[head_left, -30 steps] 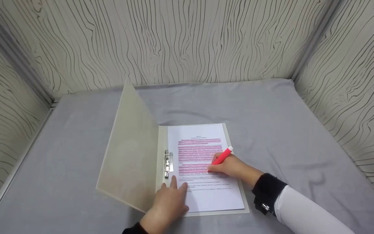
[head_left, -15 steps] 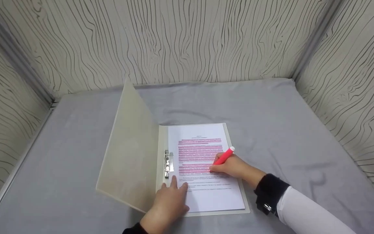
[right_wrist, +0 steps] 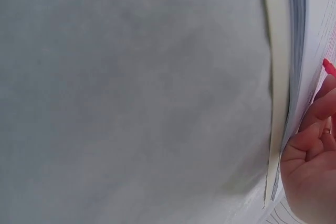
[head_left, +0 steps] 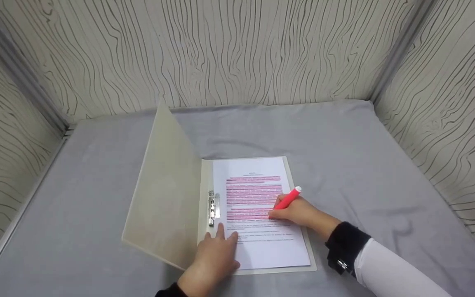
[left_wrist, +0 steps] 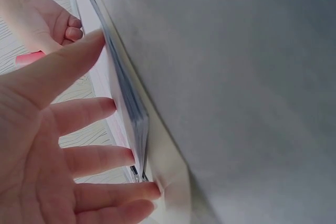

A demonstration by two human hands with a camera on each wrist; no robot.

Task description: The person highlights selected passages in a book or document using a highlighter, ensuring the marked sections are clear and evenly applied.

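Note:
My right hand pinches a pink highlighter, its tip down on a printed sheet. Pink bands cover the upper lines of text, and the lower lines are plain. The sheet tops a stack of paper inside an open folder, beside its metal clip. With fingers spread, my left hand rests on the lower left of the sheet and the folder's inner edge. In the right wrist view the highlighter's tip shows past the curled fingers.
The folder's cover stands raised to the left of the paper. Grey cloth covers the table around the folder. Panels with a wood-grain line pattern enclose the back and both sides.
My right hand has slid slightly to the right along a text line with the highlighter. My left hand and the folder stay where they were.

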